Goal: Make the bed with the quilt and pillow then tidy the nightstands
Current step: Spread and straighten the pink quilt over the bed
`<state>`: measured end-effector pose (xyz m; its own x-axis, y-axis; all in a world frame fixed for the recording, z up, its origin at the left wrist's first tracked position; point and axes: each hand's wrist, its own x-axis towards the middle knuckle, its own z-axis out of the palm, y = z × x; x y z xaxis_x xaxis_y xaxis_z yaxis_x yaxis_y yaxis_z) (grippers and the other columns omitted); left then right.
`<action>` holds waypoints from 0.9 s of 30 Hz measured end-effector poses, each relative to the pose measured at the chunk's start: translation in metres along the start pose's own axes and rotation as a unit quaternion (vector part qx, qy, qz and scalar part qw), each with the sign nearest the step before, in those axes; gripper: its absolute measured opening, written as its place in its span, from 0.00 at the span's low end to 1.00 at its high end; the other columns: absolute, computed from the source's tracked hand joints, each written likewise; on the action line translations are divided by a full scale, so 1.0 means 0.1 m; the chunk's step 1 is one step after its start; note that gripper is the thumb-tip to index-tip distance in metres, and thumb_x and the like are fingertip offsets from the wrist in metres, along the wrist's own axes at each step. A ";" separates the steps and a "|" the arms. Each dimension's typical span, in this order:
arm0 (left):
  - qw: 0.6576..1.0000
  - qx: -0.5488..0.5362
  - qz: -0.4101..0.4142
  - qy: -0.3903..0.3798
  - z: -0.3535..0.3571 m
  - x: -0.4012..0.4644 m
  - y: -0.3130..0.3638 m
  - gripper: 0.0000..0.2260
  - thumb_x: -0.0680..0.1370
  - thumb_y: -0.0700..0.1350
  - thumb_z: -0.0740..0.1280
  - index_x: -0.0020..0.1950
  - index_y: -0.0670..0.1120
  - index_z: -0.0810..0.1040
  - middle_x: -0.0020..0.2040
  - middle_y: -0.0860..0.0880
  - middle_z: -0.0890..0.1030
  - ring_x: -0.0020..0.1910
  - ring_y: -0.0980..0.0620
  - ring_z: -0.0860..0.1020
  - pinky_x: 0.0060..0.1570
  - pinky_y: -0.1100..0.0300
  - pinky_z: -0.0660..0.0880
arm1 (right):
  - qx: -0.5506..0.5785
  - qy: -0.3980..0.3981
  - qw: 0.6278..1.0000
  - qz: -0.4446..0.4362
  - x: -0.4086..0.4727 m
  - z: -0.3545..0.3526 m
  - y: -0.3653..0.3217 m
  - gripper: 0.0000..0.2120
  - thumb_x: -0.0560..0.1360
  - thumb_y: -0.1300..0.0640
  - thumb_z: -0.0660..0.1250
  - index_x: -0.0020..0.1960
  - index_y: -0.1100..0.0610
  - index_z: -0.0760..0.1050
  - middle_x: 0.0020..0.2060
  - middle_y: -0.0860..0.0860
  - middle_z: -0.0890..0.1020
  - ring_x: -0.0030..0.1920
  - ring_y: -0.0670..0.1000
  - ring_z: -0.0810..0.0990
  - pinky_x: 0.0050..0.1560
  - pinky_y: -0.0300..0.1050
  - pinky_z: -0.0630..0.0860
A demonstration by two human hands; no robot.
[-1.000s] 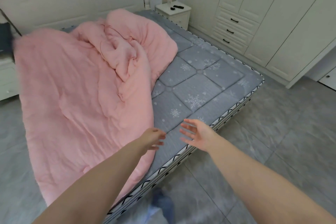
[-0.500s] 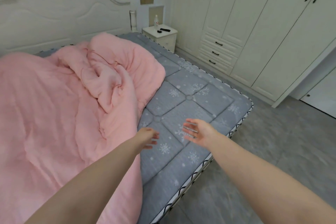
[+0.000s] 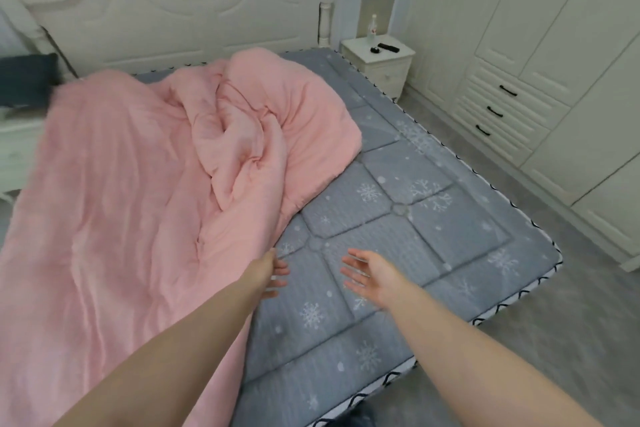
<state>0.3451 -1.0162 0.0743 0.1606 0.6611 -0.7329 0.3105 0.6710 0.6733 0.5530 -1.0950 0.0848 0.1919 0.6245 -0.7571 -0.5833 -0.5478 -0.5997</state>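
A pink quilt (image 3: 131,204) lies crumpled over the left half of the bed, bunched toward the headboard and hanging off the left side. The grey snowflake mattress (image 3: 433,229) is bare on the right. My left hand (image 3: 272,270) reaches over the mattress right beside the quilt's edge, fingers loose, holding nothing. My right hand (image 3: 367,272) hovers next to it, palm turned inward and fingers spread. A dark pillow (image 3: 26,80) sits at the far left on a nightstand. The right nightstand (image 3: 379,61) carries a bottle (image 3: 373,29) and a black remote (image 3: 388,47).
A white headboard (image 3: 166,10) spans the back. White wardrobes with drawers (image 3: 498,111) line the right wall. Grey tiled floor (image 3: 571,315) runs between bed and wardrobe. The left nightstand (image 3: 17,146) stands at the left edge.
The view has lifted and moved closer over the bed. Both hands have advanced from the foot edge onto the mattress, still holding nothing, with the left staying by the quilt's edge.
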 end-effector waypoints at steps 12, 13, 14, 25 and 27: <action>0.981 -0.151 -0.080 0.092 0.67 0.41 -0.35 0.10 0.80 0.45 0.61 0.62 0.47 0.73 0.63 0.48 0.76 0.54 0.44 0.80 0.41 0.59 0.74 | -0.187 -0.016 0.982 0.021 1.25 -0.33 -0.42 0.10 0.81 0.58 0.55 0.51 0.51 0.75 0.44 0.48 0.82 0.48 0.50 0.80 0.50 0.46 0.71; 0.979 -0.160 -0.088 0.094 0.68 0.47 -0.39 0.12 0.80 0.45 0.61 0.63 0.47 0.72 0.63 0.48 0.76 0.54 0.44 0.80 0.42 0.59 0.74 | -0.206 -0.020 0.978 0.023 1.33 -0.25 -0.35 0.10 0.81 0.58 0.55 0.51 0.51 0.75 0.44 0.48 0.82 0.47 0.49 0.80 0.49 0.45 0.71; 0.976 -0.171 -0.094 0.099 0.68 0.52 -0.42 0.14 0.80 0.45 0.62 0.65 0.48 0.71 0.63 0.48 0.76 0.53 0.45 0.80 0.42 0.59 0.74 | -0.226 -0.025 0.973 0.026 1.40 -0.18 -0.27 0.10 0.81 0.58 0.55 0.52 0.50 0.75 0.44 0.47 0.82 0.46 0.48 0.80 0.47 0.44 0.70; 0.946 -0.276 -0.082 0.147 0.45 1.60 -1.30 0.24 0.80 0.41 0.62 0.73 0.60 0.64 0.69 0.49 0.72 0.50 0.48 0.79 0.57 0.50 0.75 | -0.308 -0.039 0.949 0.046 2.67 0.68 0.65 0.26 0.79 0.62 0.60 0.74 0.47 0.59 0.47 0.50 0.78 0.48 0.52 0.80 0.41 0.42 0.73; 0.957 -0.232 -0.066 0.162 0.43 1.81 -1.62 0.27 0.78 0.40 0.64 0.72 0.63 0.63 0.72 0.51 0.69 0.62 0.49 0.75 0.66 0.52 0.69 | -0.310 -0.039 0.949 0.054 2.98 0.83 0.88 0.29 0.79 0.61 0.60 0.76 0.48 0.55 0.47 0.51 0.79 0.45 0.50 0.80 0.39 0.42 0.73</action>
<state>0.3638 -1.0197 -0.1719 -0.1741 0.5796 -0.7961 -0.1543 0.7824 0.6033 0.4941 -0.9107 -0.1721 0.0845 0.5728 -0.8153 -0.0160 -0.8173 -0.5759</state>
